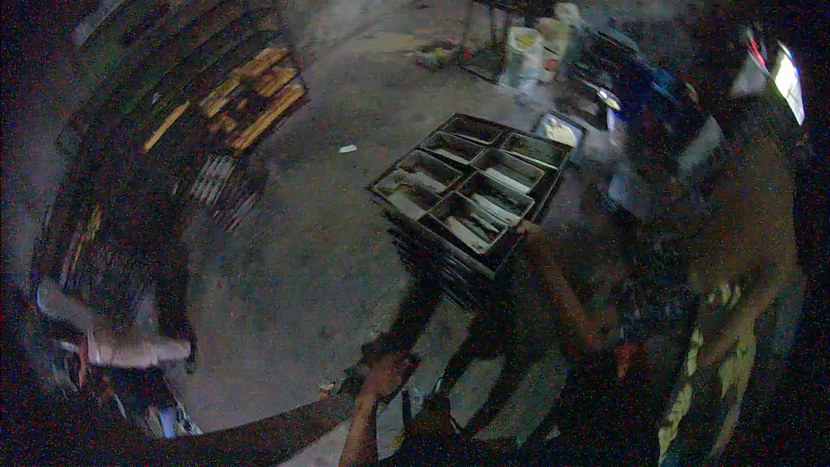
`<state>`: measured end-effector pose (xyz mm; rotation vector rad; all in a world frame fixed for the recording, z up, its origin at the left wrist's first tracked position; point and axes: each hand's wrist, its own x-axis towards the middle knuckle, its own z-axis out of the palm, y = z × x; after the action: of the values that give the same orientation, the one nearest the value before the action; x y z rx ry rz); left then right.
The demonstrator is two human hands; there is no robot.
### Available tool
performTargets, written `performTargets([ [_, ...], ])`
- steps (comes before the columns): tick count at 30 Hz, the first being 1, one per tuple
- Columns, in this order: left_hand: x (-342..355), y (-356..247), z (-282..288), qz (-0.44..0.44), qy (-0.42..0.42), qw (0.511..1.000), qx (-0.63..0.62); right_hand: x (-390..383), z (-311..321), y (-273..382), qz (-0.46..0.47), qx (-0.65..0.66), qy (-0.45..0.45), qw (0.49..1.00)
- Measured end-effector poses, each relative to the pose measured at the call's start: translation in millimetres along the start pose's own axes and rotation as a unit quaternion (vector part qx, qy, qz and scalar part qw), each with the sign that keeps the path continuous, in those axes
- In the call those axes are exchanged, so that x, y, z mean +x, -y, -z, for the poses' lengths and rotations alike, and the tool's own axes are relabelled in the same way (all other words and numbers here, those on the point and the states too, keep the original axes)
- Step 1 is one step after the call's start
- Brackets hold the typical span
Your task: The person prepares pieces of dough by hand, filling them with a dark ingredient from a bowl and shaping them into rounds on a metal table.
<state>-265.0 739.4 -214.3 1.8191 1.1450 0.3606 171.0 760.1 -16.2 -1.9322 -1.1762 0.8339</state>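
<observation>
The picture is dark and grainy. At the lower middle, my right hand [391, 374] and my left hand [353, 382] are close together, with both forearms rising from the lower edge. My right fingers look curled in around something dark that I cannot make out. The fingers of my left hand are lost in shadow. Ahead and to the right of my hands stands a stack of dark trays; its top tray [427, 225] has several rectangular pan-like compartments. Another person's hand [527, 230] touches the near right edge of that tray.
Close on my right are a person in a brown top [743, 199] and yellow-patterned clothing [735, 363]. Wooden slats [268, 112] lie among dark racks at the left. A white bucket [523, 56] stands at the back, near a dark table [497, 4]. Concrete floor [294, 251] lies between.
</observation>
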Motion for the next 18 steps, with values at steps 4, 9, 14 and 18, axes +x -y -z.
performTargets([
  [4,21,-8,19,0.07,0.0,0.979,-0.19,-26,-1,-26,0.004,0.093,0.004,0.996],
  [9,38,-51,32,0.093,-0.111,0.885,-0.443,-117,11,-84,0.012,0.256,-0.042,0.966],
  [14,62,-69,-12,0.004,-0.094,0.935,-0.342,-281,-11,-159,0.01,0.358,-0.191,0.914],
  [18,44,-89,-90,-0.063,0.022,0.961,-0.27,-444,-55,-200,0.007,0.398,-0.342,0.851],
])
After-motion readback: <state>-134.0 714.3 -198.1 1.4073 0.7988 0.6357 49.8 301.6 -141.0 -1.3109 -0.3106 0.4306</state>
